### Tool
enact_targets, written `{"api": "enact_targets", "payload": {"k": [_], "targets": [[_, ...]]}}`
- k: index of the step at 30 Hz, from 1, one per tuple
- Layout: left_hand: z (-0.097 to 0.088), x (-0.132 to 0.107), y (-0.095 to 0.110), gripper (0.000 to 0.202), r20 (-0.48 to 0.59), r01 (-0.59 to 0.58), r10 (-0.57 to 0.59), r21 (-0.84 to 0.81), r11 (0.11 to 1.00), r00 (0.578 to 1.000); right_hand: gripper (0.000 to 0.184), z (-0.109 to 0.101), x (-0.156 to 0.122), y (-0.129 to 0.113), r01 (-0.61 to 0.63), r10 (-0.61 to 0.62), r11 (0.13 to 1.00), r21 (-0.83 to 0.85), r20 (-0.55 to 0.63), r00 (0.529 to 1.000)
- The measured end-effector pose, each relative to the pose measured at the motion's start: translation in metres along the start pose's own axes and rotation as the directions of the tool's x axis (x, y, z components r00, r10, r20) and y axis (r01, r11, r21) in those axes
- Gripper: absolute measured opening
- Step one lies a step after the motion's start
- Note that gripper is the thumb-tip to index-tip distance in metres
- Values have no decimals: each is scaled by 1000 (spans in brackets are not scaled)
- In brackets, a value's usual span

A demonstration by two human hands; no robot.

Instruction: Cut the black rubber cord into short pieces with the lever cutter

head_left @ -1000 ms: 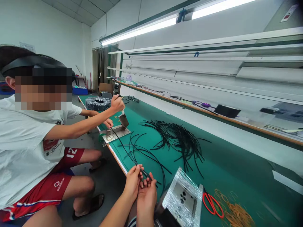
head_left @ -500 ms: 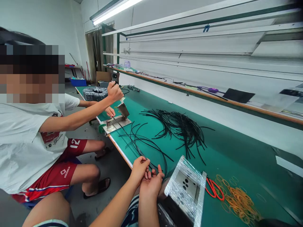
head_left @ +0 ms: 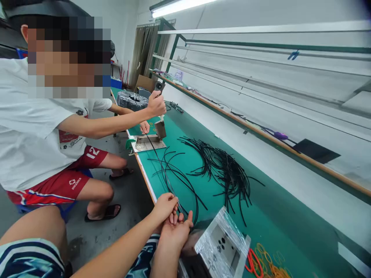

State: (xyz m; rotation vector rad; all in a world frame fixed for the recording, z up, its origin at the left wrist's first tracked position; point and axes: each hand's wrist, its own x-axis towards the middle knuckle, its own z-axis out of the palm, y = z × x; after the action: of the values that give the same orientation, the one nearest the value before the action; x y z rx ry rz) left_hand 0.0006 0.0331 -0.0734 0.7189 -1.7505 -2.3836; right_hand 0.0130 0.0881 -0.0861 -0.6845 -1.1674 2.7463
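Note:
My left hand is closed in a pinch on a thin black cable, which runs forward to a metal lever cutter. Palm up and half curled, my right hand sits just beside and below the left one, around the same cable; its thumb sticks out and part of the grip is hidden. Several loose black cables lie on the table ahead of my hands. At the cutter a co-worker's hand grips the raised lever, and the other hand holds the cable's far end.
A large pile of cut black cables lies on the green table. Beside my right hand stands a plastic-wrapped metal box, with red-handled scissors and yellow rubber bands past it. A shelf runs along the back.
My view has turned, so the bench scene is tilted and the co-worker appears larger. Both my hands keep their place together on the cable. The co-worker still holds the lever up.

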Motion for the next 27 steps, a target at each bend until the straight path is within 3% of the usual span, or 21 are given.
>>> {"api": "enact_targets", "payload": {"k": [10, 15, 21, 23, 27], "targets": [[10, 2, -3, 30, -117, -51, 62, 95, 994, 991, 45, -15, 29, 14, 146, -141, 969, -198, 35, 989], [9, 4, -3, 30, -108, -34, 32, -17, 999, 994, 43, -6, 25, 7, 157, -156, 968, -197, 19, 988], [13, 5, 6, 31, -96, -8, -2, -105, 994, 995, 42, -4, 23, 3, 189, -175, 958, -218, 81, 981], [12, 3, -2, 26, -129, -44, 20, -188, 981, 991, 40, -4, 27, 2, 246, -221, 945, -218, 133, 966], [-9, -10, -47, 26, -257, -291, 208, -347, 891, 944, 36, 1, 38, -1, 382, -342, 905, -188, 214, 915]]}}
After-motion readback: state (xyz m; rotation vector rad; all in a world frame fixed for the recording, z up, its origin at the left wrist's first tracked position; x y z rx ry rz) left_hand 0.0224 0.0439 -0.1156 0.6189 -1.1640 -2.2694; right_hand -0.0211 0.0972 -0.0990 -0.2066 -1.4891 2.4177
